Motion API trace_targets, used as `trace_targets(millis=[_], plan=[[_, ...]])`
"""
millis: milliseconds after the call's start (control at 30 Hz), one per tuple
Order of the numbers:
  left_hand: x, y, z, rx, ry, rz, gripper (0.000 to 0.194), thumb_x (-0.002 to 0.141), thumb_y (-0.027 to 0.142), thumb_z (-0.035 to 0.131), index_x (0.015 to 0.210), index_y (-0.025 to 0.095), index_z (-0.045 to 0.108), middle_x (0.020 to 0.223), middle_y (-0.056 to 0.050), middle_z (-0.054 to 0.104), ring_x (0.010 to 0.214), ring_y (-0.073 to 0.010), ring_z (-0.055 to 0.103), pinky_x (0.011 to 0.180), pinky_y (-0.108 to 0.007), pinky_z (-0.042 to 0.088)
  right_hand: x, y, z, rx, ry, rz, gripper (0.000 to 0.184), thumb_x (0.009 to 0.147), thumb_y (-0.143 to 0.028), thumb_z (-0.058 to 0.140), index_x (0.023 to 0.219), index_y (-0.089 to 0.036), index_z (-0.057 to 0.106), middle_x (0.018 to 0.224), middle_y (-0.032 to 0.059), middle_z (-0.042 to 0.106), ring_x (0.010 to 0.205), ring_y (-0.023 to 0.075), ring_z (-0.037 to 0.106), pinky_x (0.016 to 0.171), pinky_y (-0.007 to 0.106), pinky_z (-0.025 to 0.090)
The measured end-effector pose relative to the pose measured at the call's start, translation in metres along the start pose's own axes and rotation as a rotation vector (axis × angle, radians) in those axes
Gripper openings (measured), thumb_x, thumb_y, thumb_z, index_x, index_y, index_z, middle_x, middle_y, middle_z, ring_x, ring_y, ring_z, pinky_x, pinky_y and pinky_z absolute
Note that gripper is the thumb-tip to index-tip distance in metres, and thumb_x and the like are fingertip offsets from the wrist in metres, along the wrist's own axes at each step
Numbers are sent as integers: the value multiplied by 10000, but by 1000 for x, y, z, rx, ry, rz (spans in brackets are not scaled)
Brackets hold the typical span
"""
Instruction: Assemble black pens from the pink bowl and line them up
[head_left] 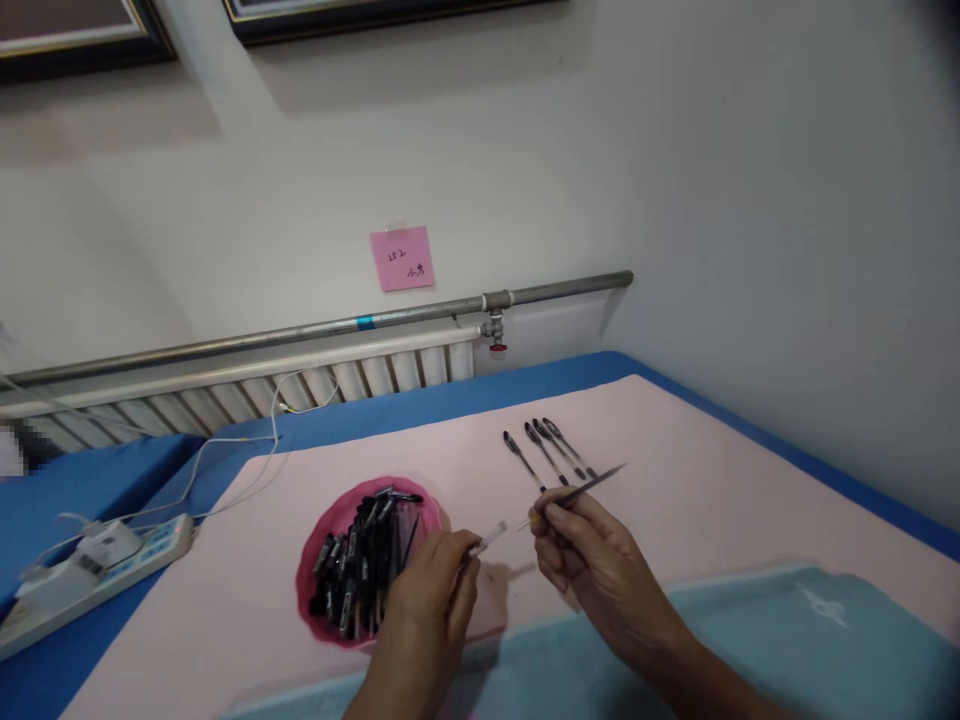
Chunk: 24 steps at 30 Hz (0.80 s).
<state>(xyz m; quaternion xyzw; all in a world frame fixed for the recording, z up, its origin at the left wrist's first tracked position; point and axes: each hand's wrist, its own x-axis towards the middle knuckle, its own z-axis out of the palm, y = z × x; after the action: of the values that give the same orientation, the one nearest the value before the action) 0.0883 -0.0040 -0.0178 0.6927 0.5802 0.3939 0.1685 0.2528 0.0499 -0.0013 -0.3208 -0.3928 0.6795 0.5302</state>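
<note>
My left hand (435,590) is closed on a clear pen barrel (493,536), whose open-looking end points right. Opposite it, my right hand (585,545) pinches a thin dark pen refill (596,482). One end of the refill slants up to the right, and a pale, thin end points at the barrel with a small gap between them. Beyond the right hand lie several black-capped pens (523,458) side by side. Left of my left hand, a pink basket (309,607) holds a heap of black pen parts (367,560), partly hidden by that hand.
A pink sheet (720,480) covers the blue table (600,366). Along the near edge lies a light-blue cloth (750,640). A power strip (161,548) with plugs and white cables is at the left. Behind are a radiator (390,372), a pipe and a pink note (402,258) on the wall.
</note>
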Motion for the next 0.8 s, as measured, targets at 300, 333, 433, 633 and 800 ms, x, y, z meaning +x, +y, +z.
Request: trace_targets(millis=[300,333,433,633,800], plan=[[1,2,1,38,-49,25,231,873,239,382,996,222,576,895,-57,632,799,-143,604,717,-229,472,-2,2,-3,24,-75,-15,94,765,-292,639,762,-202,613,660,-24,586,472,71,447,448,204,348],[1,2,1,41,-55,29,230,873,239,382,996,221,575,895,-57,632,798,-143,603,717,-230,472,-2,2,-3,27,-74,-16,96,765,-293,638,761,-201,613,657,-25,585,468,71,444,441,203,344],[0,1,0,45,-63,44,225,868,230,391,995,219,576,902,-57,636,805,-145,605,725,-231,474,-1,2,-3,31,-64,-13,105,746,-287,654,754,-190,612,646,-22,582,457,69,440,429,201,337],[1,1,-1,37,-65,33,239,869,232,379,998,215,579,910,-66,637,820,-150,608,736,-234,478,-1,-2,-1,49,-25,5,113,731,-287,661,731,-186,610,635,-23,573,452,68,445,416,192,331],[1,2,-1,31,-80,26,239,877,239,367,1002,211,569,911,-67,627,817,-148,600,740,-243,471,0,-1,-2,14,-43,-8,97,743,-266,643,740,-178,604,646,-17,578,457,67,449,423,193,342]])
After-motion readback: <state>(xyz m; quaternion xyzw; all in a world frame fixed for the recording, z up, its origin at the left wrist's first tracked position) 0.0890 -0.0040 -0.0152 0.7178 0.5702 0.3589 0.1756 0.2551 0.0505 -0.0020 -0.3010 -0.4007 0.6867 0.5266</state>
